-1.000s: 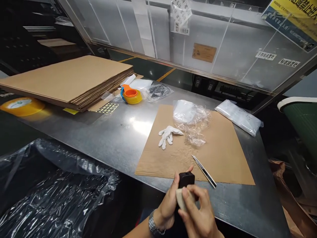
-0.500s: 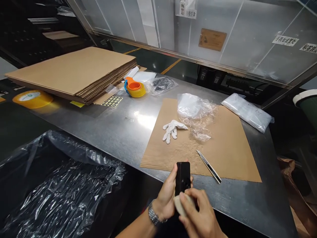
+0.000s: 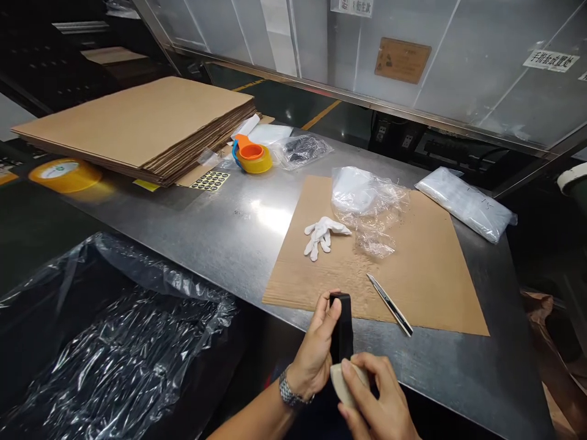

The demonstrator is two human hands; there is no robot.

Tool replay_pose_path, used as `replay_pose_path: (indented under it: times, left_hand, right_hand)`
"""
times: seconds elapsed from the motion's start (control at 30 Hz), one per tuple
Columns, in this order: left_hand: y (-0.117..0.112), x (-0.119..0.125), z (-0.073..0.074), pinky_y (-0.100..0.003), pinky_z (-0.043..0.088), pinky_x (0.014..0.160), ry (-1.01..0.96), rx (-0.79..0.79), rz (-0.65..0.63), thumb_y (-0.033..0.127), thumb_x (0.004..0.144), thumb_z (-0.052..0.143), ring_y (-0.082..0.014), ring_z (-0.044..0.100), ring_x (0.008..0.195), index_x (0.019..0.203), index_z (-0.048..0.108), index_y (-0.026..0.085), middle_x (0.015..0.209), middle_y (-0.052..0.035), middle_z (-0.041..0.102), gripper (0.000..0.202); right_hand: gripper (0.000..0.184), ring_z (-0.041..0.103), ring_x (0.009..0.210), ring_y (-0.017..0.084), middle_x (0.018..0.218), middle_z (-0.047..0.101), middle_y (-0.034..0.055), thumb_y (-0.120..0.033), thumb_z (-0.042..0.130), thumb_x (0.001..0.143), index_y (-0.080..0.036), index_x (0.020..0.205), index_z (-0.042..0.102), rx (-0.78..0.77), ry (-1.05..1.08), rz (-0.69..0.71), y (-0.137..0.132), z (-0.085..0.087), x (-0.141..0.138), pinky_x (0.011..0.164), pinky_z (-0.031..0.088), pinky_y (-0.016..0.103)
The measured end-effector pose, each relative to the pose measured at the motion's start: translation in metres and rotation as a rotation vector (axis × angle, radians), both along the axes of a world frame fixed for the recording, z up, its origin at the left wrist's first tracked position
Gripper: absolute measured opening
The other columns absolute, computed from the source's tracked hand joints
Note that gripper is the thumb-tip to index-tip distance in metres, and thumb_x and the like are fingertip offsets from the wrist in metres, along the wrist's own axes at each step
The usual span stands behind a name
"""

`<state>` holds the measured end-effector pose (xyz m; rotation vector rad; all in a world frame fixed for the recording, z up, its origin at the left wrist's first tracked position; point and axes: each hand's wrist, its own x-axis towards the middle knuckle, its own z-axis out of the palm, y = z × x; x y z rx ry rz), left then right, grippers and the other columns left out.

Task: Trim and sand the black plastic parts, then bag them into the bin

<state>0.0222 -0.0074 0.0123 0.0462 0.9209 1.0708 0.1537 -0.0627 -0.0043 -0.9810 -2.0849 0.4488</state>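
My left hand, with a metal watch at the wrist, is closed around a black rectangular object held upright at the table's front edge. Its narrow side faces me, and its exact kind does not show. Between the thumb and fingers of my right hand is a pale beige pad, pressed near the lower end of the black object. Beyond the hands, a utility knife and a white glove lie on a flat cardboard sheet.
Crumpled clear plastic bags lie on the cardboard. Farther left are a tape dispenser, a sticker sheet, a cardboard stack and a yellow tape roll. A bin lined with black plastic stands front left. A wrapped white packet lies right.
My left hand has turned the black object from its broad face to its narrow side. The pad in my right hand has shifted slightly right, and the view has moved a little.
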Motion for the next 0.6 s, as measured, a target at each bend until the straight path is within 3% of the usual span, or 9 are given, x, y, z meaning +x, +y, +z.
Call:
replay_pose_path:
  times: [0.13,0.27,0.37,0.43,0.6]
  left_hand:
    - [-0.007,0.007,-0.004,-0.021,0.044,0.057,0.006,0.004,-0.067,0.043,0.078,0.061,-0.009,0.055,0.059,0.108,0.048,0.025,0.076,0.0029,0.055,0.038]
    - [-0.006,0.002,-0.01,-0.022,0.042,0.052,-0.169,-0.122,-0.039,0.047,0.073,0.063,-0.0096,0.052,0.053,0.107,0.048,0.027,0.07,0.004,0.052,0.043]
    - [-0.001,-0.006,-0.014,-0.019,0.038,0.047,-0.357,-0.168,-0.019,0.04,0.071,0.067,-0.0085,0.049,0.051,0.098,0.053,0.028,0.068,0.0042,0.05,0.033]
    - [0.003,-0.009,-0.016,-0.018,0.038,0.047,-0.532,-0.188,-0.035,0.046,0.074,0.062,-0.0082,0.049,0.051,0.091,0.057,0.024,0.068,0.0021,0.05,0.028]
    - [0.003,-0.005,-0.02,-0.033,0.046,0.074,-0.748,-0.134,-0.091,0.054,0.081,0.047,-0.0168,0.06,0.073,0.097,0.064,0.013,0.071,-0.005,0.061,0.047]
  right_hand:
    - [0.061,0.048,0.096,0.024,0.112,0.043,0.0163,-0.004,0.049,0.079,-0.014,0.137,0.036,-0.052,-0.039,-0.079,0.016,0.012,-0.003,0.076,0.048,0.04]
    - [0.057,0.047,0.091,0.023,0.107,0.044,0.0154,-0.007,0.048,0.079,-0.012,0.135,0.038,-0.032,-0.016,0.03,0.017,0.018,-0.009,0.072,0.049,0.039]
    - [0.051,0.049,0.083,0.021,0.1,0.046,0.0135,-0.014,0.049,0.081,-0.012,0.131,0.042,0.03,0.048,0.095,0.006,0.012,-0.014,0.064,0.05,0.034]
    - [0.051,0.05,0.083,0.02,0.101,0.047,0.013,-0.016,0.05,0.081,-0.014,0.132,0.043,0.056,0.073,0.076,0.0,0.003,-0.013,0.063,0.05,0.032]
    - [0.052,0.052,0.095,0.023,0.107,0.047,0.0142,-0.017,0.048,0.084,-0.015,0.135,0.039,0.044,0.102,0.024,-0.002,-0.014,0.001,0.073,0.051,0.036]
